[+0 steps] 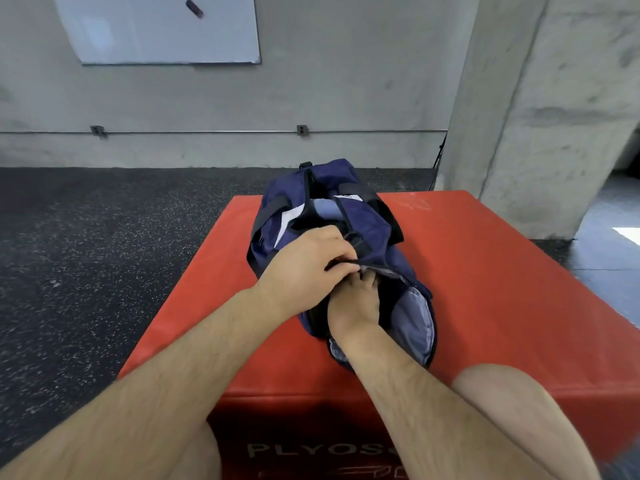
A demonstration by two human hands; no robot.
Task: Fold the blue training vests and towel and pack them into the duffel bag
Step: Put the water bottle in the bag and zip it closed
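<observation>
A person bends over a navy duffel bag [375, 221] lying lengthwise on a red box [485, 271], both hands at its open top. The left hand [306, 263] lies over the bag, its fingers [341, 258] curled and pressed together, pinching the dark edge of the opening. Directly beneath those fingers the right hand [351, 308] reaches in from the near end, its own fingers curled against the same edge; their tips are tucked under the fabric and cannot be seen. Just right of the right hand's fingers the bag gapes, showing a pale lining [417, 317]. Beyond the left fingers, away from the person, a pale blue cloth [322, 207] shows inside the bag between the black handles [273, 206]; whether it is a vest or the towel cannot be told. A speckled black floor [86, 254] spreads left of the hands, a whiteboard [159, 29] hangs on the grey wall beyond them, and a concrete pillar [554, 98] rises to their right
</observation>
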